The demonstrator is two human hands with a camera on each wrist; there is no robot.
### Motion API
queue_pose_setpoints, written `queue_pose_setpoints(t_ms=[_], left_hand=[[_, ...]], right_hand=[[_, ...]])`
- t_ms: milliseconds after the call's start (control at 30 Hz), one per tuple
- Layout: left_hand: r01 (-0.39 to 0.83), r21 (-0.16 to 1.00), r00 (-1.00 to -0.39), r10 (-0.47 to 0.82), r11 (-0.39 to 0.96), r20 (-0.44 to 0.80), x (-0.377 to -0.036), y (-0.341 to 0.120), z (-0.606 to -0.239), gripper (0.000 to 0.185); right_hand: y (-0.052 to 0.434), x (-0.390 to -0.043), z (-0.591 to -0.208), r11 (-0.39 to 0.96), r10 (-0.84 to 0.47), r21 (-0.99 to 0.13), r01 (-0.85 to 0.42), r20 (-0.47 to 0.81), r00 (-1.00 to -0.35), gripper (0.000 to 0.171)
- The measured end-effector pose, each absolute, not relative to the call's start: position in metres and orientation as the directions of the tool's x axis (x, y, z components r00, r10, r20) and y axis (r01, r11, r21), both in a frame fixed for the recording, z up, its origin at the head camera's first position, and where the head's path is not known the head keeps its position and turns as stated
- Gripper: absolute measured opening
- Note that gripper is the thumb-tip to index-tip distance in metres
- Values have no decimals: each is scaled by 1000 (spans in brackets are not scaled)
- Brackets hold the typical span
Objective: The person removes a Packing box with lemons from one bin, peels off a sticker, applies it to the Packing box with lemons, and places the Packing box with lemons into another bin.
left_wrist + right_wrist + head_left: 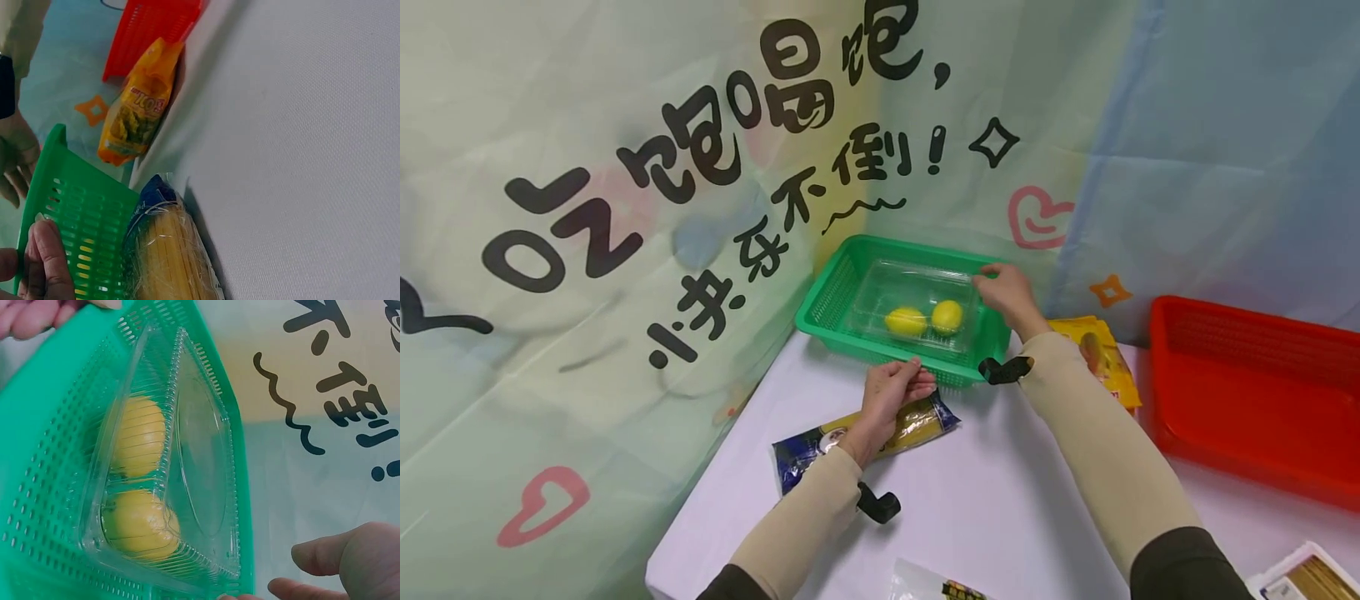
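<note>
A green basket (842, 333) stands against the cloth backdrop. Inside lies a clear plastic box (203, 444) with two yellow lemons (947, 317) showing through it; I cannot tell whether its lid is fastened. My left hand (891, 396) pinches the basket's front rim, thumb on one side and fingers on the other in the left wrist view. Beneath that hand lies a pack of spaghetti (172, 250), blue at its ends. At the basket's far right corner is my right hand (1009, 293), its thumb and fingers apart (350, 565) in the right wrist view.
Right of the green basket lies a yellow bag (1105, 362), then a red basket (1255, 408). A white tray of brown sticks (1311, 579) and a clear bag (925, 583) sit at the near edge. The backdrop (587, 375) borders the table's left.
</note>
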State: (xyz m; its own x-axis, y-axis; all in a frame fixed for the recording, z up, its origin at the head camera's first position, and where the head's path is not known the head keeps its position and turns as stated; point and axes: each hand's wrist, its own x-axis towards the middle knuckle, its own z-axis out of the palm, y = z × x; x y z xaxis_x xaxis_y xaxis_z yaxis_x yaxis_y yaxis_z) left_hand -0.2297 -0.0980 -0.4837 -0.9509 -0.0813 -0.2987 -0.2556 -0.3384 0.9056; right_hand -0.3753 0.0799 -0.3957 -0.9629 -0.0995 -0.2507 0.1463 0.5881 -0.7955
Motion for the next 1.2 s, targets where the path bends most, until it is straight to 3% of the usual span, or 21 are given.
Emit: queue_pose_setpoints(t_ms=[233,733,1200], left_hand=[[-249,905,-952,-84,-344,-294,-231,-98,-485,25],[-271,900,-945,-83,-340,-316,-229,-98,-486,25],[-265,893,-946,-82,-364,-314,-231,-100,-488,22]], right_hand=[[77,-383,-400,594,-89,-783,186,-294,-952,57],[76,-392,-413,634,-129,-761,139,-282,-951,63],[66,-400,-419,532,-188,-824,194,-339,-922,68]])
